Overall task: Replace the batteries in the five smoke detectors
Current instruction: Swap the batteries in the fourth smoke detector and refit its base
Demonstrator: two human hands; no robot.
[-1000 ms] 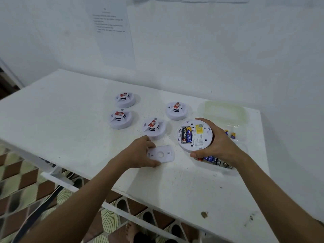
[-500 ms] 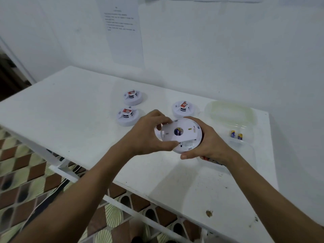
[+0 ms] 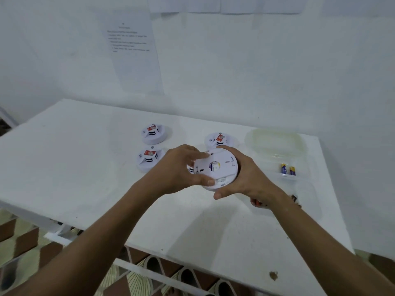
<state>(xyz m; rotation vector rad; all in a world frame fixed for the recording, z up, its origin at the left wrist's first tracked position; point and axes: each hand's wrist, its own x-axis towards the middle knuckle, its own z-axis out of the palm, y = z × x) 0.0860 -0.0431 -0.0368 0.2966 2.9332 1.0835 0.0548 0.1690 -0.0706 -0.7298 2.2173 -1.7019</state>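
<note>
Smoke detector, back side up, sits between both hands above the white table. Left hand curls its fingers and thumb around the detector's left edge; right hand cups the right edge. Three more detectors rest beyond the left hand, and two batteries lie in a clear tray just right of the right hand.

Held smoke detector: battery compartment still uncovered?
No, the back plate covers the smoke detector, pressed on by the left hand while the right hand grips the body.
</note>
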